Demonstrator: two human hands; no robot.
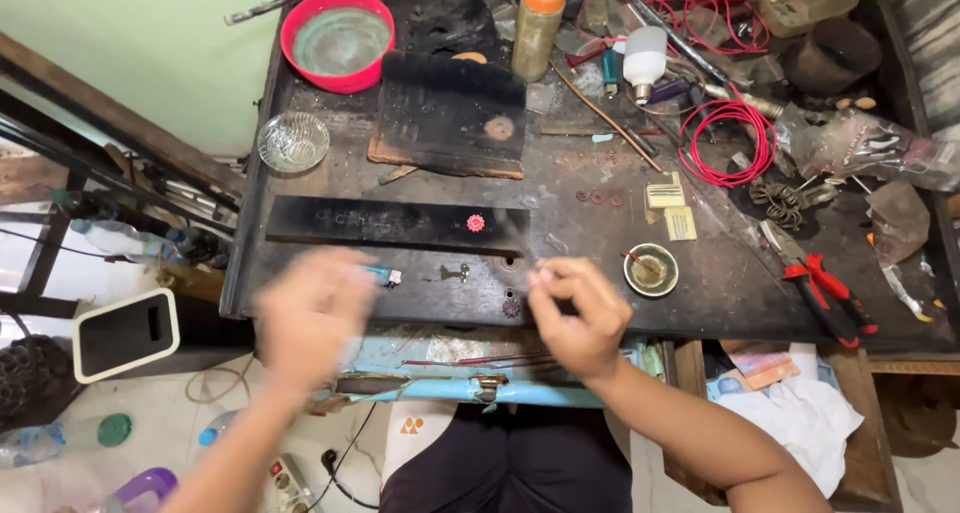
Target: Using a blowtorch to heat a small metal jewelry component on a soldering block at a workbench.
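Head view looks down on both hands at the near edge of a dark, cluttered workbench [420,303]. Right hand [578,313] is curled, its thumb and fingers pinched together on something thin and too small to make out. Left hand [312,313] is blurred; whether it is open or closed I cannot tell. Just beside its fingers a small light-blue object [383,275] lies on the bench. Between the hands, below the bench edge, a light-blue tray [450,358] carries thin red sticks [480,360].

Behind the hands a long black strip [390,223] lies across the bench with a small red flower-shaped piece [475,223] on it. A small round dish [651,270] sits to the right of the right hand, and red-handled pliers [820,283] lie further right. Farther back are a black slab [450,113], a clear glass bowl [293,141], a red bowl [338,40], an orange-capped bottle [538,23] and a coil of red wire [730,138].
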